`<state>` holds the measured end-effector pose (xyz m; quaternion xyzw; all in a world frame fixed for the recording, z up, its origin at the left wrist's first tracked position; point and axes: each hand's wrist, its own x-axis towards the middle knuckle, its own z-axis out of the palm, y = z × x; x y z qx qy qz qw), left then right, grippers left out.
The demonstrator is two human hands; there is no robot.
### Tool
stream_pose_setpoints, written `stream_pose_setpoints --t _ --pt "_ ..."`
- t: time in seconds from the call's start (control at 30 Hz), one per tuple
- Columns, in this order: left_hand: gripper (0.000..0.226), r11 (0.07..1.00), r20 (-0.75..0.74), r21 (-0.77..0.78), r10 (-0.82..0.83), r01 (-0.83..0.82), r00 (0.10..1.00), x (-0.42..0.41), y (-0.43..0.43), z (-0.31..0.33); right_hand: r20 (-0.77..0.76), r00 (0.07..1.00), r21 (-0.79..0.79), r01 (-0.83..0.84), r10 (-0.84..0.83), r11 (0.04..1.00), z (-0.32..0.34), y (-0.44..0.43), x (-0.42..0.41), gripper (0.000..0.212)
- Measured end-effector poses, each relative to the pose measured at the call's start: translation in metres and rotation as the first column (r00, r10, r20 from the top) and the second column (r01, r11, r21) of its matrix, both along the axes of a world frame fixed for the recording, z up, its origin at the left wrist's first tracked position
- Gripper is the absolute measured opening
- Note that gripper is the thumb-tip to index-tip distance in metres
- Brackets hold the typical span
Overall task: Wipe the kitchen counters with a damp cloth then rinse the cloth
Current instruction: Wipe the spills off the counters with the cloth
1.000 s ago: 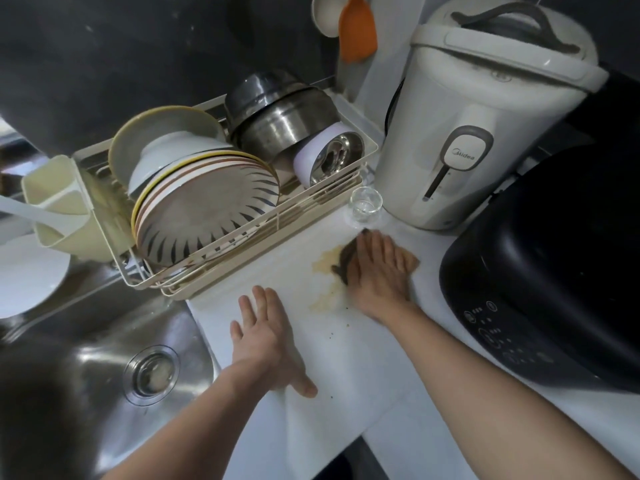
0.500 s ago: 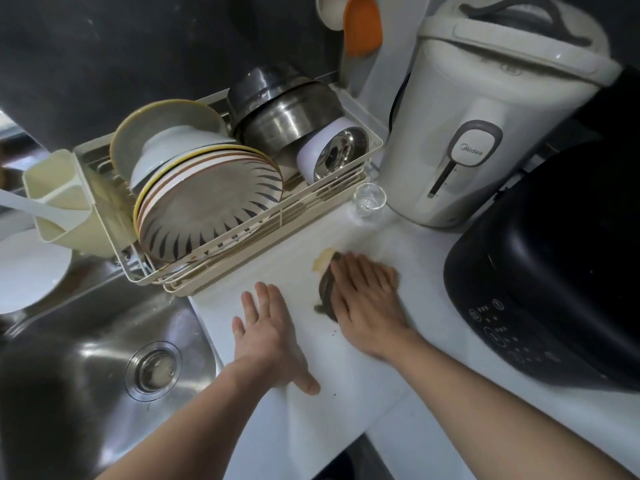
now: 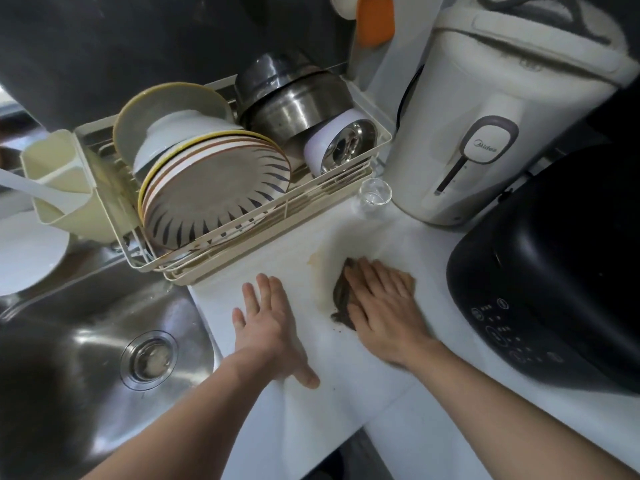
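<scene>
Cloth (image 3: 341,299), dark, wadded, lies mid-worktop (image 3: 346,375) beside a brown smear (image 3: 317,261), pinned under flat right hand (image 3: 384,306); left hand (image 3: 268,327) rests spread alongside; judged limp, wet, light, best gathered at the bunched edge.

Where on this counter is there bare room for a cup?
Free: white counter between left hand and cream wire dish rack, and toward the front edge between left and right hand. Crowded: back corner, where a small clear glass sits between rack and white electric water pot.
</scene>
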<state>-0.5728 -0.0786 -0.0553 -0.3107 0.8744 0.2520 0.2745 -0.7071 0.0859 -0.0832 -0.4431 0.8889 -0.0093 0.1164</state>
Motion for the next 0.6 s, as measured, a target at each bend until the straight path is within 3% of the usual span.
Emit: stream_pose_setpoints --t 0.13,0.23,0.33,0.37,0.53,0.6 --pt "0.168 1.0 0.009 0.004 -0.005 0.005 1.0 -0.001 0.0 0.003 0.037 0.966 0.013 0.256 -0.256 0.967 -0.001 -0.046 -0.037 0.063" --pt "0.168 1.0 0.016 -0.009 -0.004 0.004 1.0 -0.001 0.001 0.002 -0.014 0.992 -0.019 0.128 -0.128 0.992 -0.007 -0.075 -0.017 0.064" --pt "0.169 1.0 0.029 -0.007 -0.007 0.007 1.0 -0.001 0.0 0.003 -0.023 0.997 -0.008 -0.078 0.077 0.997 -0.003 -0.031 0.007 0.065" --pt "0.17 1.0 0.032 -0.008 -0.007 0.007 0.999 -0.001 -0.001 0.003 -0.006 0.997 0.003 -0.078 0.078 0.997 -0.002 -0.015 0.009 0.064" --pt "0.169 1.0 0.054 -0.004 -0.013 0.014 0.998 -0.002 0.0 0.006 0.018 0.971 0.018 0.238 -0.238 0.971 -0.007 -0.06 -0.026 0.063" --pt "0.169 1.0 0.06 -0.014 -0.012 0.013 0.998 -0.002 0.0 0.006 0.02 0.976 -0.006 0.217 -0.217 0.976 -0.01 -0.094 -0.008 0.065"
